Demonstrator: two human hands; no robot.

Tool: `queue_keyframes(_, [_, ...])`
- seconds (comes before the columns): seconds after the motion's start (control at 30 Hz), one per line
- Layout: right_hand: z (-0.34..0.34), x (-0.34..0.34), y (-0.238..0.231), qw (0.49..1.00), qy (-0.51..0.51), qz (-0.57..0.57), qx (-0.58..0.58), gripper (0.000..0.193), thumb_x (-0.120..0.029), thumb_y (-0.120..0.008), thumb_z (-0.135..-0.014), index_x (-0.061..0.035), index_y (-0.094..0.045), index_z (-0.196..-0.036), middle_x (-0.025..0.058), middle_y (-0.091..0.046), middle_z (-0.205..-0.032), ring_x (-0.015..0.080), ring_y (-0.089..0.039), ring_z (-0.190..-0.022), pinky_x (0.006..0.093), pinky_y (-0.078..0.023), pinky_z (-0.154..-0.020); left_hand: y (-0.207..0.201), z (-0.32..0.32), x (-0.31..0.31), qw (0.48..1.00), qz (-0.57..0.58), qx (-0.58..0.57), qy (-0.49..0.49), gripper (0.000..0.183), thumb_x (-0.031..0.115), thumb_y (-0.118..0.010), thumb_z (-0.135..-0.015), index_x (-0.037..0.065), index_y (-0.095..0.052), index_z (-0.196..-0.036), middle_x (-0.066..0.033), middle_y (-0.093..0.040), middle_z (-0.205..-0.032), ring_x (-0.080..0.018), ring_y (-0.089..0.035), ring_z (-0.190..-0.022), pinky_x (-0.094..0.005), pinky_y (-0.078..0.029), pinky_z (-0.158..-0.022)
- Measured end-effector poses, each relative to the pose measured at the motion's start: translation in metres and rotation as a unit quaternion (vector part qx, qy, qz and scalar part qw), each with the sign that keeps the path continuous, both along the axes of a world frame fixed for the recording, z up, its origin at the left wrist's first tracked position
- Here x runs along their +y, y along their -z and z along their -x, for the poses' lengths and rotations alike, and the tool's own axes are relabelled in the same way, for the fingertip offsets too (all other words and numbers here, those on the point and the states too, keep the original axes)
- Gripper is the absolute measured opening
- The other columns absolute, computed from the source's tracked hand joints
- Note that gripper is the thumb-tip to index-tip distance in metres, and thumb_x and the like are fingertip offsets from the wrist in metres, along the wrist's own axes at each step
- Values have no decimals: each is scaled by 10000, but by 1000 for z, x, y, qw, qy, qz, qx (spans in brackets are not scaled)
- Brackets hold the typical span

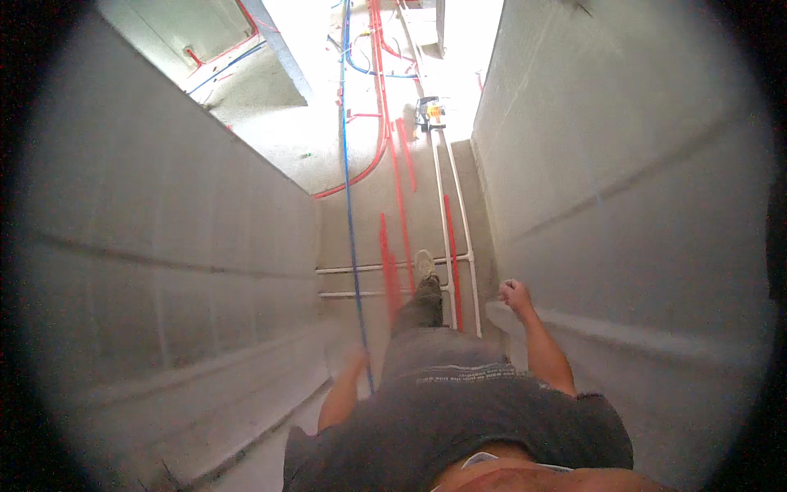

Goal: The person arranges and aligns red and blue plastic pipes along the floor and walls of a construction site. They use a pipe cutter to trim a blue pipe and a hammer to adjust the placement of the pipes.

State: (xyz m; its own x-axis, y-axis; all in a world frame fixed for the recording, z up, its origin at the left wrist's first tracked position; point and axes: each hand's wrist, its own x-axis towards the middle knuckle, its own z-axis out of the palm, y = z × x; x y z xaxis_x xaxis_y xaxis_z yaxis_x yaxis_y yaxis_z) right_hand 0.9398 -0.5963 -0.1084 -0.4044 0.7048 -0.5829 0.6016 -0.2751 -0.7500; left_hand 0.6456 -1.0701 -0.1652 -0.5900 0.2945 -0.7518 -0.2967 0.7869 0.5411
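My right hand is held out beside the right wall, its fingers curled closed. Whatever may be inside them is too small to make out. Low on the left, my left hand is smeared by motion, and its fingers cannot be read. It is near a long blue conduit on the floor. A blurred red pipe runs beside my leg; I cannot tell whether anything holds it. One shoe is forward, by white pipes along the floor.
Bare walls stand close on the left and right. Ahead, a black-and-yellow device sits on the white pipes. Red conduits curve along the floor toward a bright opening. White pipes also cross the passage.
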Motion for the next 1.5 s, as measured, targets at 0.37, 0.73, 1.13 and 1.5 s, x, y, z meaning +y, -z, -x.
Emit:
queue_keyframes(0.37, [46, 139, 62, 958, 185, 200, -87, 140, -214, -633, -923, -74, -627, -914, 82, -611, -776, 199, -574, -597, 372, -460, -511, -47, 323, 306, 990, -53, 129, 25, 185, 185, -666, -890, 5, -657, -928, -77, -646, -770, -174, -581, -598, -340, -505, -563])
queue_keyframes(0.73, [356, 374, 60, 894, 261, 360, 51, 402, -249, -607, -935, -11, -616, -1259, 155, -672, -1069, 319, -647, -938, 469, -507, -807, -64, 505, 495, 826, 178, 160, 511, 280, 255, -616, -960, 16, -726, -1059, -202, -719, -1069, -357, -699, -953, -452, -558, -806])
queue_keyframes(1.13, [794, 834, -38, 999, 4, -45, 29, 206, -212, -609, -954, -27, -672, -1023, 75, -672, -845, 163, -656, -713, 315, -499, -610, 66, 790, 647, 962, 55, 197, 182, 365, 293, -617, -907, 7, -673, -1126, -189, -674, -1081, -324, -632, -997, -456, -486, -844])
queue_keyframes(1.5, [952, 879, -21, 940, -125, 195, -251, 337, -344, -699, -923, -36, -680, -1055, 96, -701, -922, 235, -707, -710, 364, -517, -530, -7, 1159, 933, 994, 46, -46, -91, 221, 239, -621, -964, 52, -608, -1080, -81, -633, -799, -194, -621, -650, -342, -479, -534])
